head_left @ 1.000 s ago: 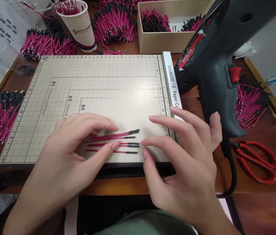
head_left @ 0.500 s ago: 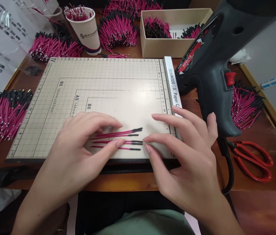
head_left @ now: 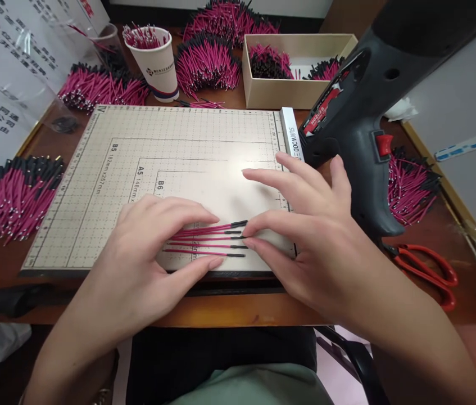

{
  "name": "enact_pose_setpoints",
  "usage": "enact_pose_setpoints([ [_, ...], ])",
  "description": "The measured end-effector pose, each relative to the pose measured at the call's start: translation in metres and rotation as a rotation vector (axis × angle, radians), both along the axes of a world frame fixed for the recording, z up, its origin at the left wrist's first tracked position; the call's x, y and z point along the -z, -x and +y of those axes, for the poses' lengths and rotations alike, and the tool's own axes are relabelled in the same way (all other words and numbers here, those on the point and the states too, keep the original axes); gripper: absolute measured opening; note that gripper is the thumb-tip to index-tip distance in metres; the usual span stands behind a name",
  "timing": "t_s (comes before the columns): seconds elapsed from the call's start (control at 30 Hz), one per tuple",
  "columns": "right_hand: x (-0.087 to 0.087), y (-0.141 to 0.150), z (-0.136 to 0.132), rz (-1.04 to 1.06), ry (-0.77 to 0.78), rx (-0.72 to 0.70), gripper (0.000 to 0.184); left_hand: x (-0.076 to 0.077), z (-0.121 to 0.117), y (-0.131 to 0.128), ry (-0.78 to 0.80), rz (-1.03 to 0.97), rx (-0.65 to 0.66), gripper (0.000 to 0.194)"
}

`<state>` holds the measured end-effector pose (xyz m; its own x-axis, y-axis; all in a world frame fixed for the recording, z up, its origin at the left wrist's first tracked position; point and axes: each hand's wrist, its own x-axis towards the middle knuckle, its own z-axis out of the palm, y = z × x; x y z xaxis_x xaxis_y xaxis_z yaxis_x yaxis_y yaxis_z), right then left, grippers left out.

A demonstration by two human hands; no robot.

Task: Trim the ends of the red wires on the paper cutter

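Several thin pink wires with black sleeved ends [head_left: 214, 239] lie side by side near the front edge of a gridded cutting board [head_left: 178, 146]. My left hand [head_left: 149, 253] rests flat on their left part, fingers spread, pressing them down. My right hand [head_left: 305, 225] is open too, its fingertips touching the black ends at the right of the wires. Neither hand grips anything.
A big black hot glue gun [head_left: 364, 112] stands just right of the board, red scissors [head_left: 427, 267] beside it. Heaps of pink wires [head_left: 22, 191] lie at left, back and right. A paper cup [head_left: 155, 62] and a cardboard box [head_left: 300, 67] hold more.
My right hand has slid left and forward so its fingertips now meet the black wire ends. The wires lie closer together and more even. My view has tilted up a little.
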<state>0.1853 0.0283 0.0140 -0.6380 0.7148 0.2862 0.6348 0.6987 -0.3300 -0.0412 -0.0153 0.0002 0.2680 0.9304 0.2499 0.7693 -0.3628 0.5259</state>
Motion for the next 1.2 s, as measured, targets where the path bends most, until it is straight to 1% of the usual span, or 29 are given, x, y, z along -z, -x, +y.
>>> enact_pose_setpoints([
  [0.17,0.000,-0.001,0.003,-0.049,-0.002,-0.025,0.024,0.001,-0.001,-0.003,-0.001,-0.018,-0.025,0.019],
  [0.27,-0.004,-0.005,-0.002,-0.020,-0.030,0.002,0.019,-0.003,-0.004,-0.008,-0.040,-0.050,-0.043,0.017],
  [0.37,-0.012,-0.005,-0.009,0.042,-0.083,0.024,0.012,-0.008,-0.006,-0.014,-0.120,-0.031,-0.030,0.014],
  [0.47,-0.016,-0.001,-0.013,0.098,-0.130,0.023,0.011,-0.012,-0.006,-0.019,-0.169,-0.007,-0.008,0.008],
  [0.57,-0.014,0.003,-0.013,0.203,-0.142,0.015,0.006,-0.012,-0.005,-0.021,-0.174,-0.067,-0.013,0.012],
  [0.6,-0.011,0.005,-0.013,0.277,-0.138,0.011,0.008,-0.010,-0.004,-0.021,-0.165,-0.107,-0.018,0.013],
  [0.67,-0.005,0.011,-0.014,0.480,-0.078,0.013,0.017,-0.006,-0.003,-0.021,-0.164,-0.212,-0.018,0.014],
  [0.73,0.001,0.018,-0.018,0.681,0.072,0.041,0.021,-0.002,-0.001,-0.020,-0.188,-0.312,-0.015,0.014],
  [0.77,0.004,0.023,-0.020,0.753,0.159,0.062,0.021,0.000,-0.001,-0.019,-0.195,-0.351,-0.012,0.015],
  [0.83,0.009,0.030,-0.024,0.850,0.274,0.109,0.019,0.002,-0.001,-0.016,-0.193,-0.404,-0.005,0.015],
  [0.9,0.012,0.035,-0.026,0.894,0.311,0.149,0.016,0.002,-0.001,-0.014,-0.178,-0.424,0.009,0.015],
  [1.0,0.013,0.036,-0.027,0.881,0.339,0.151,0.014,0.001,-0.002,-0.012,-0.167,-0.418,0.042,0.016],
  [1.1,0.015,0.035,-0.028,0.864,0.329,0.140,0.013,-0.001,-0.002,-0.012,-0.136,-0.380,0.066,0.021],
  [1.2,0.017,0.035,-0.029,0.846,0.308,0.165,0.013,-0.001,-0.003,-0.011,-0.116,-0.366,0.083,0.025],
])
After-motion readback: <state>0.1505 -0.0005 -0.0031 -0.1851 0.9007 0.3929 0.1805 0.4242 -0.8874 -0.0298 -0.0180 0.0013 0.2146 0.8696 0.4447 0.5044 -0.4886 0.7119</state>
